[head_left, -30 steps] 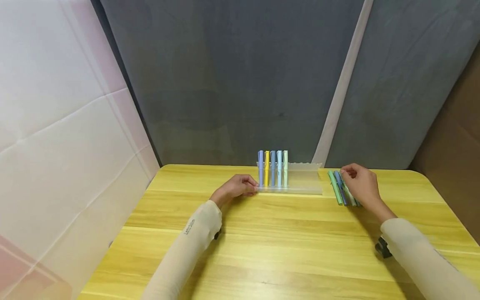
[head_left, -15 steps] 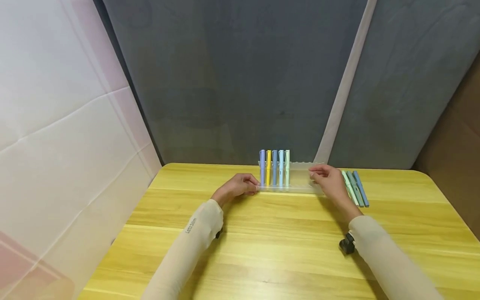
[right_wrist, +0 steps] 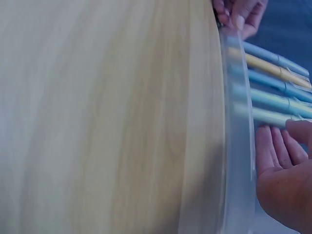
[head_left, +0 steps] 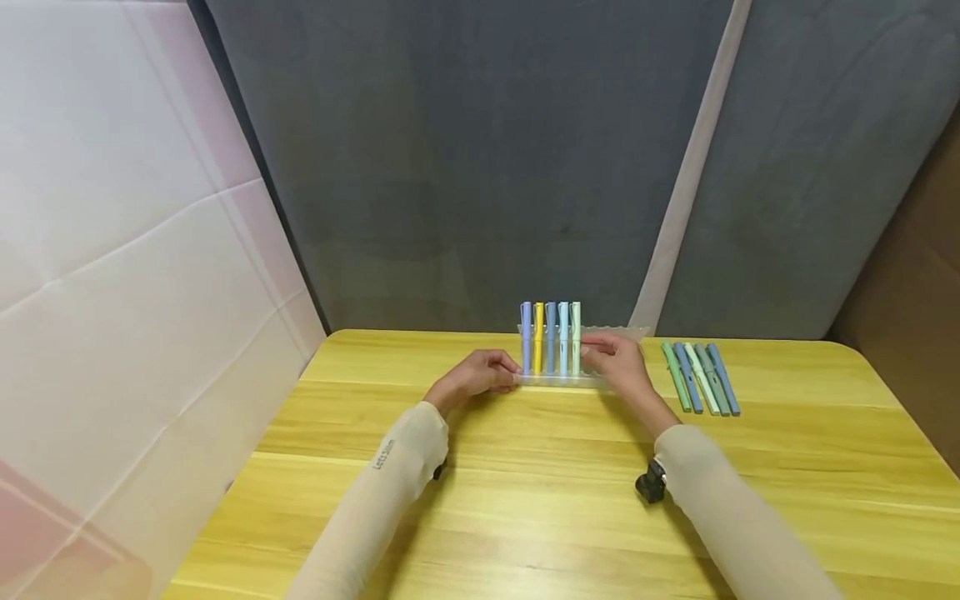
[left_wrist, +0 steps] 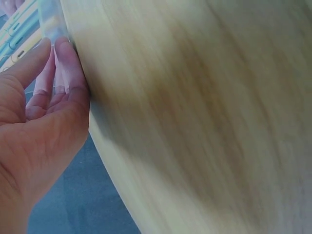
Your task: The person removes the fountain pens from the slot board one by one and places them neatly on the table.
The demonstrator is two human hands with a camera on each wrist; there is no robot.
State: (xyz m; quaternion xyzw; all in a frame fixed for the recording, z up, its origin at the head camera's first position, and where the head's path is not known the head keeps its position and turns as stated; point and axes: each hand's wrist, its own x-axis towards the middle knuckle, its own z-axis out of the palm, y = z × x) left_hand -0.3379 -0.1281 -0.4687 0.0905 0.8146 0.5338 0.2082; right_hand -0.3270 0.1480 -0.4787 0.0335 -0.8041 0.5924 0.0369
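Note:
A clear plastic pen rack [head_left: 555,381] stands at the far side of the table, holding several upright capped pens [right_wrist: 275,69]: lilac, yellow, blue, light blue and pale green. My left hand [head_left: 476,372] pinches the rack's left end between thumb and fingers; the left wrist view shows that hand [left_wrist: 53,107] at the rack's corner. At the pale green pen [head_left: 576,337], the last in the row, my right hand [head_left: 618,362] has its fingertips right at the pen's right side. In the right wrist view its thumb [right_wrist: 298,127] overlaps that pen's edge.
Right of the rack, several green and blue pens [head_left: 701,379] lie side by side on the wooden table [head_left: 510,492]. A dark grey panel [head_left: 465,167] rises behind the table, with a white sheet [head_left: 150,275] to the left.
My right hand has moved left from the pens lying on the table, past the rack's right part, to the pale green pen. My left hand stays at the rack's left end.

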